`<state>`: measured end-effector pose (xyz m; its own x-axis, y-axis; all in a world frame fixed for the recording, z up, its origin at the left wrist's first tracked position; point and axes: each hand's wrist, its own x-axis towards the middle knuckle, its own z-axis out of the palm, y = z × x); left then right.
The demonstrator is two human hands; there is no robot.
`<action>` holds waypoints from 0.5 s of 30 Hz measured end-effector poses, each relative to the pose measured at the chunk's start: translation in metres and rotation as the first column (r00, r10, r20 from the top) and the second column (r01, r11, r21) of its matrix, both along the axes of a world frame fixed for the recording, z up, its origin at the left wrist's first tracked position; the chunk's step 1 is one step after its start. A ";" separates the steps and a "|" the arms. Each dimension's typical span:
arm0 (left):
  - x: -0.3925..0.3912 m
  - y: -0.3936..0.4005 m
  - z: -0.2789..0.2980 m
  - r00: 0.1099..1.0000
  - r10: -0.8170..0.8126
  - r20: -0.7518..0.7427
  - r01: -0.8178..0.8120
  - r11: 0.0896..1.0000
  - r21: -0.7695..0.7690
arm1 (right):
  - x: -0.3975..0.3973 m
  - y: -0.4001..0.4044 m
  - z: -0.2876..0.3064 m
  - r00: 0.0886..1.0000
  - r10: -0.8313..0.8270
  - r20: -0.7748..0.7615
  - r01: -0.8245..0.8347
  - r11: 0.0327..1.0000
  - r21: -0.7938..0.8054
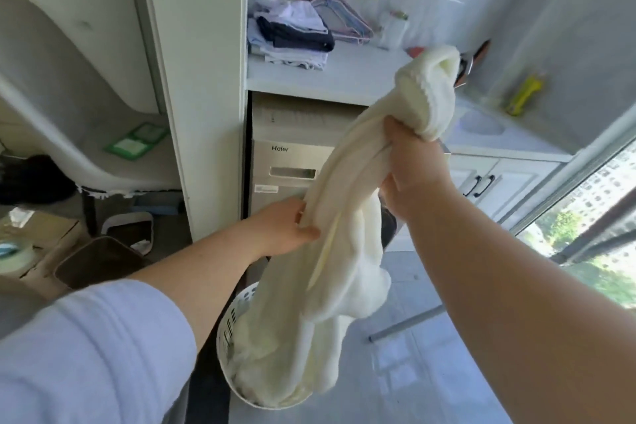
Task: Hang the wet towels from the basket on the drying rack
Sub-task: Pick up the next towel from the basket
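Note:
A cream wet towel (347, 217) hangs bunched in front of me, lifted above a white slotted basket (227, 327) on the floor. My right hand (409, 169) grips the towel near its upper end, which flops over above the fist. My left hand (285, 227) pinches an edge of the same towel lower down on its left side. The towel's lower end droops into the basket, where more cream towel (254, 354) lies. A thin metal bar (406, 323), possibly part of the drying rack, shows low at the right.
A silver Haier machine (292, 155) stands under a white counter (327, 79) with folded clothes (292, 34) and hangers (344, 17). A sink counter with cabinets (499, 175) lies at the right, beside a window. Cardboard boxes (41, 244) and a dark bin (99, 262) sit at the left.

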<state>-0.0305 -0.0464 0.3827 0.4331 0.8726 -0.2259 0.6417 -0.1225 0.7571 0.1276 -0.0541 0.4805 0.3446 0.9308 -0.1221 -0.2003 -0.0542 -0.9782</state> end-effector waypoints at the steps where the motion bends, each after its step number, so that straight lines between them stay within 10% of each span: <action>1: 0.005 0.000 0.007 0.997 -0.023 -0.069 0.027 0.997 0.067 | 0.003 -0.003 0.011 0.999 -0.027 0.018 0.026 0.999 0.030; 4: 0.015 0.000 0.022 0.996 0.003 -0.086 0.009 0.990 0.138 | 0.013 -0.007 0.039 0.995 -0.098 0.020 0.096 0.992 0.088; 8: 0.035 -0.018 0.057 0.942 0.040 0.332 -0.076 0.992 0.096 | 0.016 -0.014 0.069 0.995 -0.095 -0.042 0.101 0.981 0.167; 15: 0.047 -0.004 0.078 0.979 0.092 0.184 -0.152 0.927 0.342 | 0.019 -0.023 0.087 0.944 -0.164 0.287 0.120 0.979 0.166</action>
